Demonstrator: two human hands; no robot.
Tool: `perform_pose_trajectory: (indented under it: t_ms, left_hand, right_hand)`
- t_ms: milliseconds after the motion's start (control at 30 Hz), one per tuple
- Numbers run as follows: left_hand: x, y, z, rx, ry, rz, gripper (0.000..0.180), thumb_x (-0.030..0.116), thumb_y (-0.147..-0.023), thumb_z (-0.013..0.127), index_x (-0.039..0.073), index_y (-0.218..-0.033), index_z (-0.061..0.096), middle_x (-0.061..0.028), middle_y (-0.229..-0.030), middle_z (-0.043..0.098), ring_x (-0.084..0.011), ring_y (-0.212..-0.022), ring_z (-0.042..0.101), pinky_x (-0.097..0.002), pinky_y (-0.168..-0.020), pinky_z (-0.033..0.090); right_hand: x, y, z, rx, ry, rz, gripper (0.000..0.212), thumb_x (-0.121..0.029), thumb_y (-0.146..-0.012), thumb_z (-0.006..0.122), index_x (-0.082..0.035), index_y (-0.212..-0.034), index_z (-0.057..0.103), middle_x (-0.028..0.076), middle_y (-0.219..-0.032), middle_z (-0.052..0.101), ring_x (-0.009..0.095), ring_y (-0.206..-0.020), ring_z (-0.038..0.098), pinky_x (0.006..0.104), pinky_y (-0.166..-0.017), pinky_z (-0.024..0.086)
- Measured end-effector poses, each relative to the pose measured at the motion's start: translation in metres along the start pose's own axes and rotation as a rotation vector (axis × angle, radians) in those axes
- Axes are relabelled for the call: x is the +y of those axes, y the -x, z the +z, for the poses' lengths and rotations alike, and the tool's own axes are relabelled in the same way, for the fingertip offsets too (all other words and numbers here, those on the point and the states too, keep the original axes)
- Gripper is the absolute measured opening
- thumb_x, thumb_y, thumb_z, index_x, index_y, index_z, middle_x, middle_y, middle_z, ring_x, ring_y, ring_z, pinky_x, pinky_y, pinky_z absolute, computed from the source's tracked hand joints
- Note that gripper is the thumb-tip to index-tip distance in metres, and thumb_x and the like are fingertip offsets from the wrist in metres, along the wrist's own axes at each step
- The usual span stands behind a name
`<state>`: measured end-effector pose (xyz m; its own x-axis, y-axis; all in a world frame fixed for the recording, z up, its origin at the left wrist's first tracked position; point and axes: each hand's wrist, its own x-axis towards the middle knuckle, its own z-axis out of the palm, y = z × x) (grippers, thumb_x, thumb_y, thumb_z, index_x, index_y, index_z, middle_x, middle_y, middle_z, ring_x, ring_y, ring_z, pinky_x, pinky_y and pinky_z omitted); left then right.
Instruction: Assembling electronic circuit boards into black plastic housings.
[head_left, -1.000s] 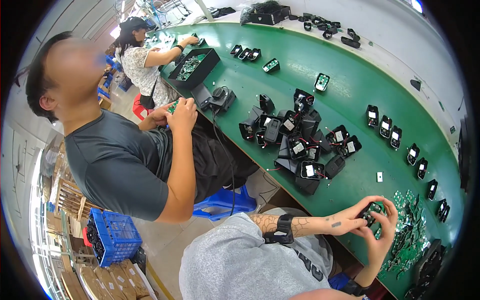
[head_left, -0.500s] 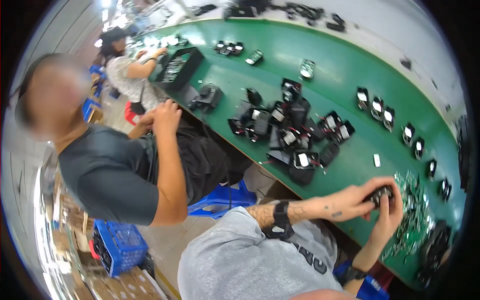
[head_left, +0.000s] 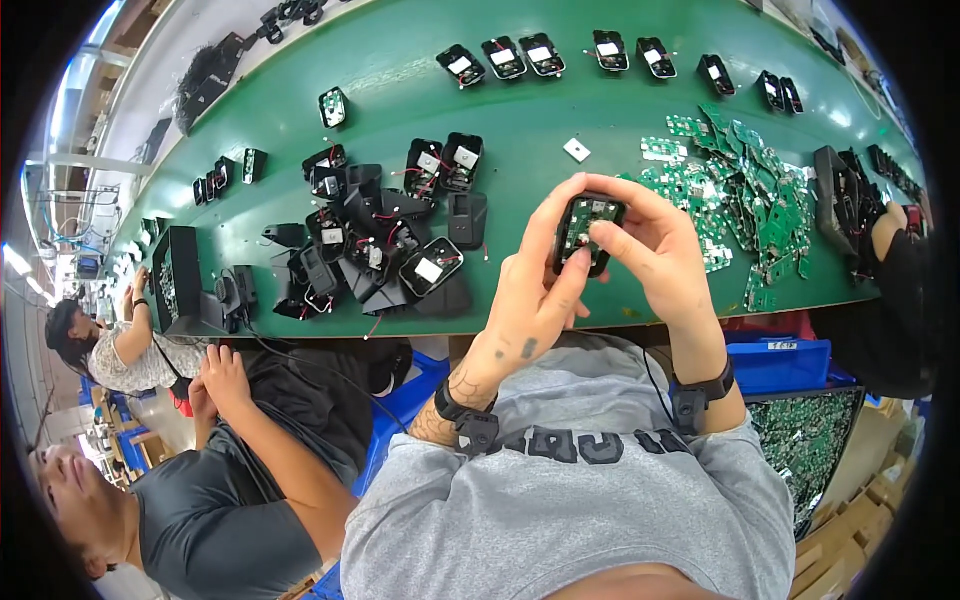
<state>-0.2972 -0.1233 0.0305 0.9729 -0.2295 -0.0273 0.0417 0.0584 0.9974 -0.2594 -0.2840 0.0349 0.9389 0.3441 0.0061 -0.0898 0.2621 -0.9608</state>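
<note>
While both thumbs (head_left: 614, 241) rest on a green board (head_left: 582, 222) in a black case (head_left: 600, 263), the left hand (head_left: 538, 290) and right hand (head_left: 662, 250) hold that case between them above the bench (head_left: 530, 130); the step looks like seating the board, the next move calling for even pressure. Dark letters (head_left: 590, 446) (bent by folds) mark the shirt (head_left: 590, 515).

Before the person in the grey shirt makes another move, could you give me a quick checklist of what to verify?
1. Left hand and right hand both hold the black casing: ok.
2. Green board lies within the casing's rim: ok.
3. Board fully seated: cannot tell; the thumbs cover part of it.
4. No wire pinched underneath: cannot tell, hidden.
5. Heap of casings apart from both hands: ok.
</note>
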Motion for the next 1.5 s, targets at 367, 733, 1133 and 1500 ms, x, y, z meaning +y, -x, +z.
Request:
perform_pose_trajectory:
  t_ms: [367,733,1133,1500]
  left_hand:
    - [-0.007,0.000,0.013,0.155,-0.093,0.096,0.055,-0.002,-0.094,0.046,0.009,-0.146,0.033,-0.0125,-0.114,0.062,-0.0135,-0.079,0.065,-0.0242,-0.055,0.053]
    - [-0.013,-0.007,0.011,0.180,-0.209,0.302,0.052,-0.005,-0.092,0.050,0.007,-0.141,0.035,-0.0138,-0.101,0.066,-0.0141,-0.071,0.064,-0.0266,-0.062,0.051]
    - [0.062,-0.073,-0.174,0.486,-0.532,0.101,0.058,0.000,-0.085,0.060,0.009,-0.136,0.035,-0.0210,-0.108,0.060,-0.0229,-0.089,0.067,-0.0281,-0.072,0.054]
    - [-0.026,-0.206,-0.278,0.415,-1.168,-0.091,0.046,0.020,-0.074,0.069,0.000,-0.114,0.060,-0.0235,-0.106,0.067,-0.0370,-0.101,0.065,-0.0401,-0.090,0.050]
  right_hand:
    - [0.007,0.000,0.006,0.047,0.053,-0.064,0.035,-0.001,-0.090,0.064,0.000,-0.124,0.058,0.006,-0.108,0.064,0.010,-0.091,0.062,0.0236,-0.070,0.053]
    - [0.009,-0.003,0.004,0.056,0.059,-0.158,0.036,0.000,-0.089,0.064,-0.001,-0.124,0.057,0.005,-0.103,0.065,0.009,-0.087,0.063,0.0215,-0.066,0.053]
    - [-0.004,-0.010,-0.131,-0.210,1.348,-0.226,0.061,-0.007,-0.066,0.077,-0.005,-0.125,0.058,0.009,-0.134,0.054,0.031,-0.130,0.042,0.0419,-0.110,0.035]
    - [0.004,-0.019,-0.120,-0.167,1.328,-0.221,0.064,-0.009,-0.064,0.079,-0.002,-0.122,0.055,0.013,-0.122,0.051,0.033,-0.119,0.046,0.0403,-0.104,0.038]
